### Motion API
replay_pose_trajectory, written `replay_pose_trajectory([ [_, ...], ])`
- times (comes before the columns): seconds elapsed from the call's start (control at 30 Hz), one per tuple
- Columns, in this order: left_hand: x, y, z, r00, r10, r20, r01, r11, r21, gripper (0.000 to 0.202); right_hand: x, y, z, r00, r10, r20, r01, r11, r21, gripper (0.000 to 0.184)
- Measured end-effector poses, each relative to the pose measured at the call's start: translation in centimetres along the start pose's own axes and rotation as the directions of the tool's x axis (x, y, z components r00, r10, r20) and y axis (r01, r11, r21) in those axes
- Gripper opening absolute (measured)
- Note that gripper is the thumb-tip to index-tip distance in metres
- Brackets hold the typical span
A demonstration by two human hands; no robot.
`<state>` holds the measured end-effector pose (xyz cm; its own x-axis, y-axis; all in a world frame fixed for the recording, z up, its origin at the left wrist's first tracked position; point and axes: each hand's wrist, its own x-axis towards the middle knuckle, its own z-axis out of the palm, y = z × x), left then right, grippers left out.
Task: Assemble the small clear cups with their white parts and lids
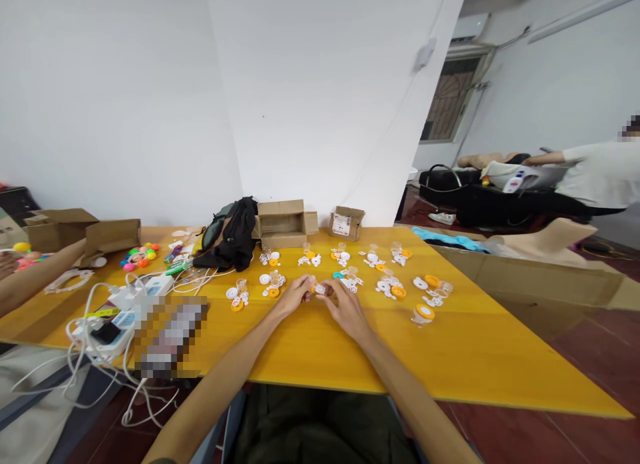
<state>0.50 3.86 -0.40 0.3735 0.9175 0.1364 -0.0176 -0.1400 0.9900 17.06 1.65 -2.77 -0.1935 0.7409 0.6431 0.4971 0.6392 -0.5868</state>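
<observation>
Orange and white parts (390, 287) ring our hands on the yellow surface (465, 357) (boxes (285, 223) behind). Left hand (294, 296) and right hand (345, 307) fingers clamp a small piece (321, 289) between them; its axis we cannot tell.

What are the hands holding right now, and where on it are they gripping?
Both hands, left hand and right hand, pinch one small orange-and-white piece between their fingertips, one at each end. The exact part gripped is too small to tell.

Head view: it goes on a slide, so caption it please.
Both hands, left hand and right hand, pinch a small orange-and-white part above a yellow table.
</observation>
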Motion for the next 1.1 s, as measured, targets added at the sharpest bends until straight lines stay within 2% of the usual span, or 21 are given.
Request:
replay_pose_trajectory([
  [0.3, -0.11, 0.11, 0.07, 0.999, -0.029, -0.021, 0.030, 0.999, 0.029, 0.055, -0.06, 0.27, 0.22, 0.996, 0.091, 0.009, -0.091, 0.996, -0.013, 0.015],
  [0.6, -0.18, 0.28, 0.19, 1.000, -0.012, -0.023, 0.013, 1.000, 0.020, 0.054, -0.15, 0.04, 0.02, 0.999, -0.038, 0.003, 0.038, 0.997, -0.071, 0.014],
  [0.73, -0.16, 0.46, 0.36, 1.000, 0.003, -0.007, -0.003, 1.000, 0.007, 0.055, -0.15, 0.01, 0.01, 0.997, -0.078, 0.009, 0.078, 0.990, -0.120, 0.023],
  [0.83, -0.20, 0.60, 0.46, 1.000, 0.018, 0.003, -0.018, 1.000, 0.008, 0.057, -0.16, 0.05, 0.04, 0.997, -0.081, 0.014, 0.083, 0.987, -0.140, 0.024],
  [1.1, -0.27, 0.61, 0.46, 1.000, 0.007, -0.024, -0.006, 0.999, 0.041, 0.055, -0.29, -0.05, 0.14, 0.998, -0.046, -0.033, 0.040, 0.989, -0.140, 0.011],
])
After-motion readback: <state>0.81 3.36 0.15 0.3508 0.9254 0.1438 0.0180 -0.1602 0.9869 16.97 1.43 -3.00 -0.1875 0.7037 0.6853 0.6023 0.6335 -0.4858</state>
